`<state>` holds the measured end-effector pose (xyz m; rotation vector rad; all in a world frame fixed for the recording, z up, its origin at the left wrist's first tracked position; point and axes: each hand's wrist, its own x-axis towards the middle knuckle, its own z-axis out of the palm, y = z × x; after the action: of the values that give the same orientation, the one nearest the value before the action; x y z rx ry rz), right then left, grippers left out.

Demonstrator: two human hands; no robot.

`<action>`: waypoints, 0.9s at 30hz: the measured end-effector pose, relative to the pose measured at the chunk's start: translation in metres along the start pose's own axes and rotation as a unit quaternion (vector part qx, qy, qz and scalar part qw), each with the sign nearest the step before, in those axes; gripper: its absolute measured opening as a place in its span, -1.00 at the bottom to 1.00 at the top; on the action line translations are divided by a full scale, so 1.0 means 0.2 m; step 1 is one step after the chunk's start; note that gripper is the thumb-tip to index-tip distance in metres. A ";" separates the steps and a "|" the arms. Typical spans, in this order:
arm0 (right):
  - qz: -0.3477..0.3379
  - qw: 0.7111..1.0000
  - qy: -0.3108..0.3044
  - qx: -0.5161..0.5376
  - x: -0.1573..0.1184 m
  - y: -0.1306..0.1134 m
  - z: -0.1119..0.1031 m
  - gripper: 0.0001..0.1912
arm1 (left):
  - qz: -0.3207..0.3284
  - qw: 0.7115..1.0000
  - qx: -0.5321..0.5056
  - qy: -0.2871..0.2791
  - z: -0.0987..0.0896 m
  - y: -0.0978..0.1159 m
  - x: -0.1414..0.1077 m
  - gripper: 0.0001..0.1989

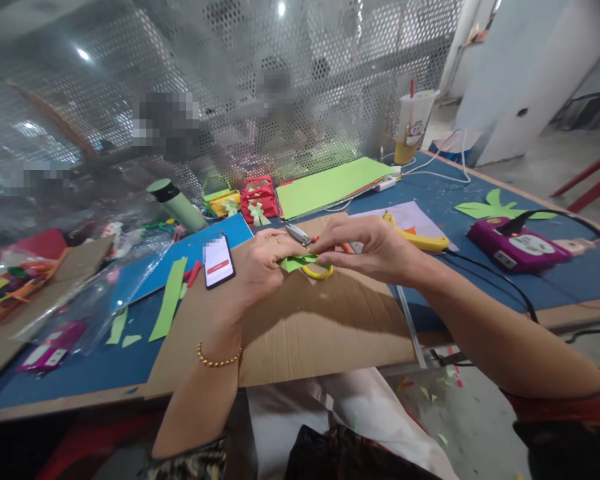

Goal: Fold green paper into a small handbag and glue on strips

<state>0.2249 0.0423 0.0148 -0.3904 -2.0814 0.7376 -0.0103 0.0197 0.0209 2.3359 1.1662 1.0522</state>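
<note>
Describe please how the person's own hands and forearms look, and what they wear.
The left hand and right hand are ungloved. A gold-coloured bead bracelet circles the left wrist. The left sleeve is dark and patterned; the right sleeve is dark with reddish-orange.

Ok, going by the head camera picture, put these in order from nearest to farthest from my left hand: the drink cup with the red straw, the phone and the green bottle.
From your left hand:
1. Phone, just to its left, on the cardboard's edge.
2. Green bottle, farther back and left.
3. Drink cup, at the table's far side, to the right.
</note>
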 end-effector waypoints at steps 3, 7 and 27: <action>-0.019 0.999 -0.015 -0.032 -0.01 0.00 0.00 -0.83 | 0.006 1.000 0.011 -0.006 0.00 0.00 0.00 -0.87; -0.032 0.997 -0.013 -0.075 -0.01 0.00 0.00 -0.81 | 0.007 1.000 0.003 -0.001 0.00 0.00 0.00 -0.86; -0.143 0.969 -0.002 -0.202 -0.02 0.03 0.02 -0.83 | 0.110 0.988 0.101 -0.043 0.00 -0.05 -0.02 -0.87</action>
<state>0.2243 0.0436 0.0073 -0.2983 -2.2280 0.1406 -0.0179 0.0230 0.0129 2.6902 1.0449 0.9289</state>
